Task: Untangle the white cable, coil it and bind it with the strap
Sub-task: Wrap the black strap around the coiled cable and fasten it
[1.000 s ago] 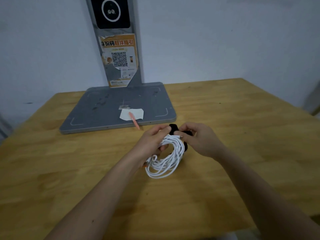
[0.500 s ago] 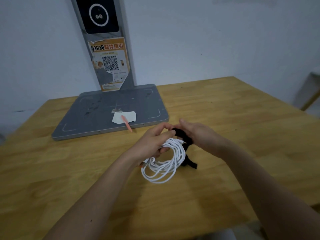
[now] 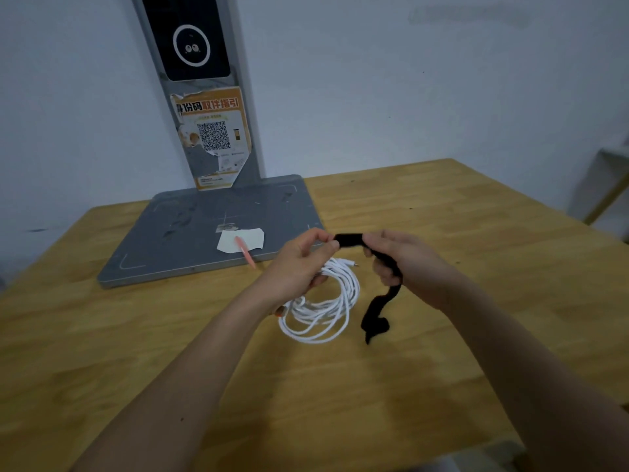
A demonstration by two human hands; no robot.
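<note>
Wooden table (image 3: 442, 369) against a pale wall (image 3: 374, 80), grey stand base (image 3: 190, 240) upper left.
Left hand (image 3: 299, 264) grasps white cable (image 3: 323, 308) coil and pinches black strap (image 3: 349, 240); right hand (image 3: 405, 264) grips the strap.

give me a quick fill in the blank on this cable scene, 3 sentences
1. The coiled cable is ____ in colour.
2. Both hands, left and right, hold the ____ strap.
3. The pink pen lies partly on the grey ____.

Missing words: white; black; base
</note>
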